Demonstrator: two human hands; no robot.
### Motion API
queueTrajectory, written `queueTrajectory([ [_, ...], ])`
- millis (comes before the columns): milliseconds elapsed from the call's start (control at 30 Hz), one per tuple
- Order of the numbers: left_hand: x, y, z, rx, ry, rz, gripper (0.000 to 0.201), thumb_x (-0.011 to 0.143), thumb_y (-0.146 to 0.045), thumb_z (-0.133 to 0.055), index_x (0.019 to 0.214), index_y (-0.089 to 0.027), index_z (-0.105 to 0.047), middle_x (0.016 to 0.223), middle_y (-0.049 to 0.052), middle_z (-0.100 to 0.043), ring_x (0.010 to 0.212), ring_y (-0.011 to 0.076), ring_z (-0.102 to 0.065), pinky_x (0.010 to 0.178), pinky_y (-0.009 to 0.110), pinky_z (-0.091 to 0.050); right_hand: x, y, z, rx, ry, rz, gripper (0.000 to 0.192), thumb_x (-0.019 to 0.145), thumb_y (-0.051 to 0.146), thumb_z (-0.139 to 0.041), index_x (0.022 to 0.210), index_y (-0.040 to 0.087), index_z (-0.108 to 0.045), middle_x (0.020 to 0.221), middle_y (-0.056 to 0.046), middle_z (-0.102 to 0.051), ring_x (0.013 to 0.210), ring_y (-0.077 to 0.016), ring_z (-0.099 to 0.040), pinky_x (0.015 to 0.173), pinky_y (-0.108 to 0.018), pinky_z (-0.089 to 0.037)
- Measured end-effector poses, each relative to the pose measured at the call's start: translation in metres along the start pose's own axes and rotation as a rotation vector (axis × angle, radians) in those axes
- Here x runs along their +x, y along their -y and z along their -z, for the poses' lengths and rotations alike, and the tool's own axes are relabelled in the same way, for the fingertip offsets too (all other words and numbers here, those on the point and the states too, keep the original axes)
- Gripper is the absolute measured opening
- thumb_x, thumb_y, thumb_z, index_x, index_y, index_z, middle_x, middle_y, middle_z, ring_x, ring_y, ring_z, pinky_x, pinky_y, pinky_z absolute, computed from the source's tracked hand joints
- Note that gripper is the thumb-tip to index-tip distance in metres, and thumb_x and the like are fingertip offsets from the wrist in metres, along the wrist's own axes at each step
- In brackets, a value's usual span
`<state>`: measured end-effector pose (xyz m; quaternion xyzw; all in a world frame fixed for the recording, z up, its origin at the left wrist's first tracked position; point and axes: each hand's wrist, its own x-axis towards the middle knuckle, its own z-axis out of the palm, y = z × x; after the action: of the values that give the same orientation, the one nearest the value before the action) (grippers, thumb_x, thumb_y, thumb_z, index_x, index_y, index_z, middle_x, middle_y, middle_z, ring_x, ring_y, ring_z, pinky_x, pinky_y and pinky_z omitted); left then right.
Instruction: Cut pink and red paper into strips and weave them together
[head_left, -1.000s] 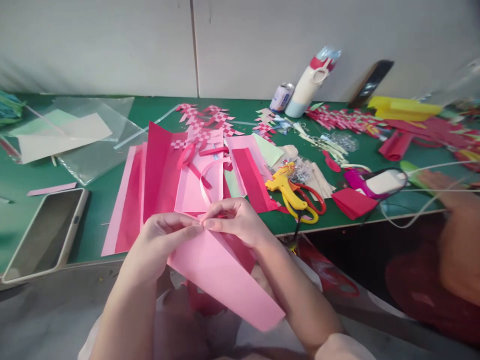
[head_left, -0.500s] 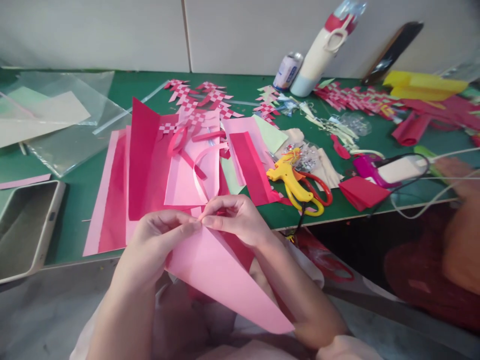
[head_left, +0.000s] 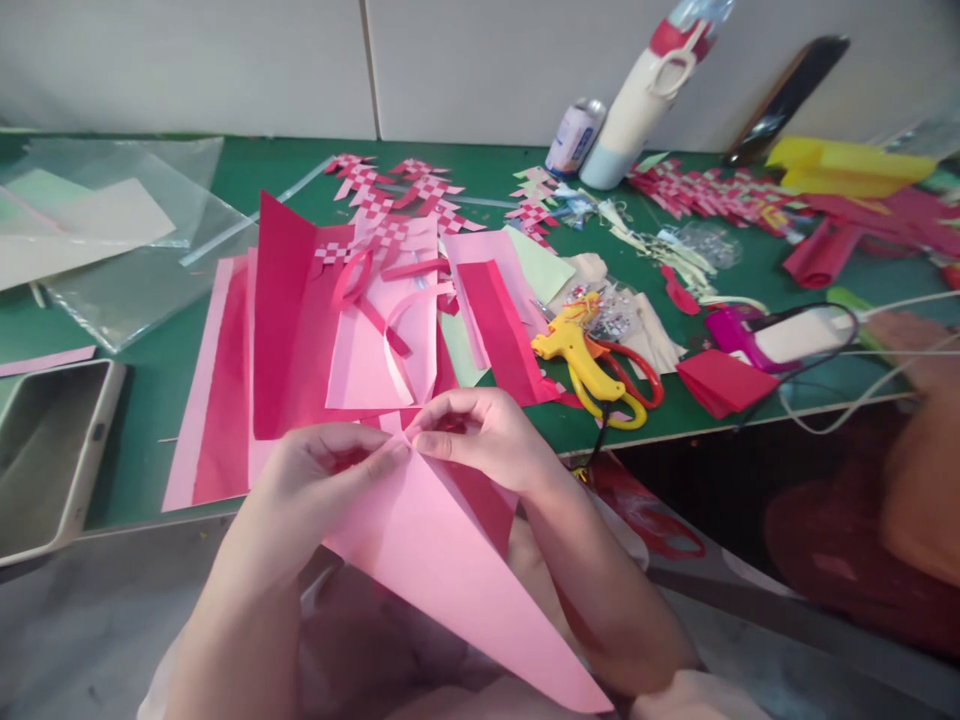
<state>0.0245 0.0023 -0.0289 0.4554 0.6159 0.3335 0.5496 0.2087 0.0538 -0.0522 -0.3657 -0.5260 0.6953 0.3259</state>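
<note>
Head view: my left hand and right hand meet just off the near edge of the tabletop, both pinching the top corner of a light pink paper sheet. Left grip: thumb and forefinger clenched on the sheet's upper edge. Right grip: fingertips closed on the same corner, touching the left fingertips. The sheet hangs down toward my lap, off the tabletop, tapering to a point at lower right; a darker pink layer shows behind it.

On the tabletop, near the near edge: a stack of pink and red paper sheets with curled strips on top. To its right, a yellow glue gun lies touching red-handled scissors. Woven red-and-white paper pieces sit toward the far edge. A white-and-red bottle and a small can stand at the far edge. Clear plastic sleeves at far left, a tablet at the near left corner. Folded red paper near the right edge. Another person's arm, blurred, at far right.
</note>
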Motion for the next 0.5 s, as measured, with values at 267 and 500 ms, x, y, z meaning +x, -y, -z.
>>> queueTrajectory([
  [267,0.0006,0.0033,0.0003,-0.046,-0.034,0.017,0.017,0.069,-0.04,-0.076,0.071,-0.023,-0.074,0.063,0.001,-0.069,0.057,0.015,-0.061,0.047,0.022,-0.047,-0.0023,0.001,-0.004,-0.023,-0.005,0.09,0.02,0.072,0.036,-0.075,0.079,0.017,-0.069,0.081,-0.001,-0.069,0.078,-0.0129,-0.063,0.074,-0.025,-0.05],
  [500,0.0006,0.0069,0.0022,-0.043,-0.068,0.019,0.019,0.068,-0.04,-0.076,0.074,-0.022,-0.073,0.069,0.002,-0.071,0.061,0.0137,-0.061,0.05,0.02,-0.046,-0.0029,-0.0008,0.0005,0.0,0.01,0.011,0.026,0.069,0.036,-0.077,0.084,0.017,-0.069,0.079,-0.001,-0.068,0.076,-0.0124,-0.062,0.072,-0.024,-0.049],
])
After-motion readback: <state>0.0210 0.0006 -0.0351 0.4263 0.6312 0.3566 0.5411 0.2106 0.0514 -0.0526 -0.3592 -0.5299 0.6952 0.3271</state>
